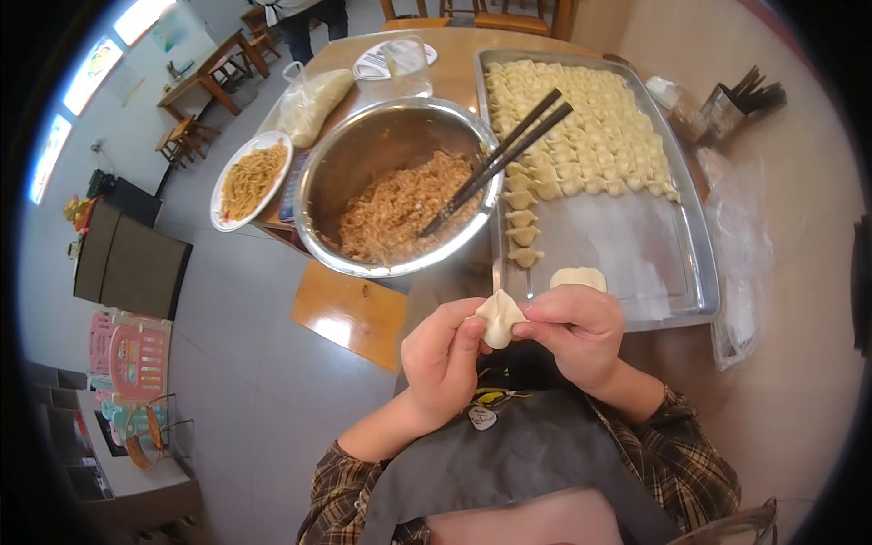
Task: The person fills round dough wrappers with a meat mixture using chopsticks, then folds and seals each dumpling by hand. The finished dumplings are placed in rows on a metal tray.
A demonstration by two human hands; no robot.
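Note:
Both hands hold one folded dumpling (501, 320) between thumbs and fingers, above my lap in front of the table. My left hand (446, 361) pinches its left corner, and my right hand (579, 334) grips the right corner. Just beyond my right hand, a stack of pale dough wrappers (579, 277) lies on the near end of a metal tray (627, 272), partly hidden by that hand. Rows of finished dumplings (565, 122) fill the tray's far part, with one column running down its left side. Left of the tray, a steel bowl (320, 238) contains minced filling (402, 204).
Dark chopsticks (504, 157) lean across the bowl's right rim. On the left are a plate of noodles (252, 180) and a bulging plastic bag (317, 109). A clear glass (409, 68) stands behind. Crumpled plastic (739, 266) and a utensil holder (723, 109) are at right. A person (306, 24) stands beyond.

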